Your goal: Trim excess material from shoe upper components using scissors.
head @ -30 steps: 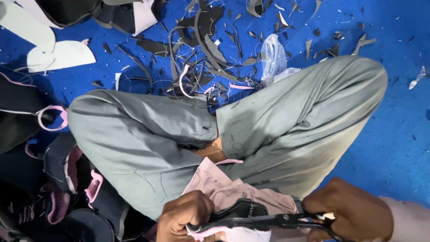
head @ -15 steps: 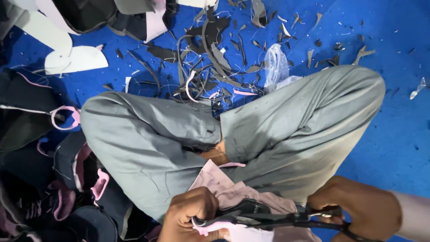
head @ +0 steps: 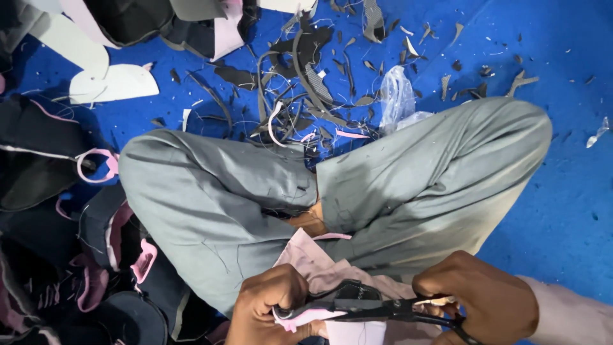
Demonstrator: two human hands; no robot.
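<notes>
Person seated cross-legged on a blue mat, 2 knees in smooth grey trousers filling the middle of it. 2 hands at the mat's near edge: left hand clenched around a small black-and-pink fabric piece, which sits over the lap between both hands; right hand grasping the handles of 1 pair of black scissors (blades long, dark metal, lying across the piece, tips touching the left fingers). Beyond the knees, toward the far edge, a loose tangle of thin curled black and grey offcut strips, too many to count, with 1 crumpled clear plastic bag beside them. Far-left corner: 1 flat white curved panel. Left edge: a heap of black shoe uppers with pink trim, soft, layered.
</notes>
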